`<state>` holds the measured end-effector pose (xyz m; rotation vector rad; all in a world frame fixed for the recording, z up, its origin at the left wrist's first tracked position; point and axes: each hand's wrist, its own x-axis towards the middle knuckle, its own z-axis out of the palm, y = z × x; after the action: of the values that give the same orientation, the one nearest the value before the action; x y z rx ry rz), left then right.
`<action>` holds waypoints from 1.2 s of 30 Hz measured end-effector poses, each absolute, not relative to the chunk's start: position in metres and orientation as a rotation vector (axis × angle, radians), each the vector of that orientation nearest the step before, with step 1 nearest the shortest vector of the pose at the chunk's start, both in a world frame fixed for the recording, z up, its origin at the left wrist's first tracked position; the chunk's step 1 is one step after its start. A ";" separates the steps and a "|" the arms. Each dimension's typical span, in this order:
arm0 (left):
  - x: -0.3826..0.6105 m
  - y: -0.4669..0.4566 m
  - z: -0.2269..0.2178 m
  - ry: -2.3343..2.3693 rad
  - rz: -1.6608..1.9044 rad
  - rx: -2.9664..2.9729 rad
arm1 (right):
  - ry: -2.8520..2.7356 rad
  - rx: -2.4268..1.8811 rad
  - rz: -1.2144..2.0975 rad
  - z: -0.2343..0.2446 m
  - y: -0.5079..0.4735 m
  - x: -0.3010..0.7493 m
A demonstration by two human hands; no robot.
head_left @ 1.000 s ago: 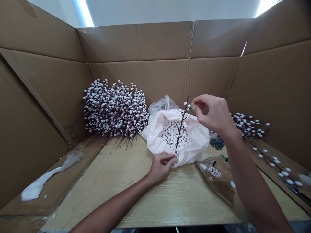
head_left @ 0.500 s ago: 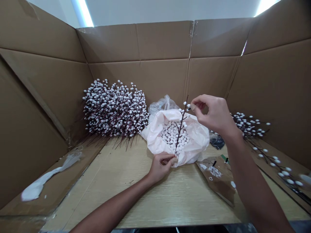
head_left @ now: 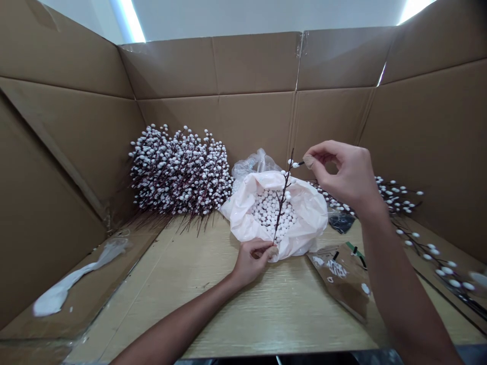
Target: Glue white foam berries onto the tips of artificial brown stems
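Note:
In front of the plastic bag, my left hand [head_left: 251, 261] pinches the lower end of a thin dark artificial berry branch [head_left: 282, 203], which stands nearly upright and leans right. A few white berries sit on its upper twigs, while other twigs are bare. My right hand [head_left: 338, 172] is closed in a pinch beside the branch's top, on a short thin black stick [head_left: 301, 163] whose tip reaches a white berry [head_left: 295, 165]; whether they touch is hard to tell. Behind the branch, the open pinkish-white plastic bag [head_left: 243, 223] holds many loose white berries [head_left: 266, 208].
A big heap of white-berried branches [head_left: 180, 172] lies at back left. More berried branches [head_left: 399, 195] lie on the right. A brown cardboard piece [head_left: 342, 289] bears white smears and short black sticks. White plastic film [head_left: 76, 279] rests at left. Cardboard walls [head_left: 251, 66] enclose the table [head_left: 213, 314].
My right hand has shifted right and slightly up, away from the branch, showing more of the black stick. My left hand and the branch have hardly moved.

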<state>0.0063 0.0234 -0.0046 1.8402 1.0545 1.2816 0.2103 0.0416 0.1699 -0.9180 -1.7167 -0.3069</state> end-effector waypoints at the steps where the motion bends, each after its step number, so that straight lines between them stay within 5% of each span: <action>1: 0.006 0.023 -0.005 1.055 1.282 1.847 | -1.681 -0.892 -0.299 0.170 0.042 0.211; 36: 0.006 0.023 -0.005 1.048 1.287 1.874 | -1.874 -0.986 -0.293 0.172 0.040 0.210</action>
<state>0.0062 0.0235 -0.0047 1.8738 1.0483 1.2875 0.2098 0.0401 0.1717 -0.9864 -1.8744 -0.2929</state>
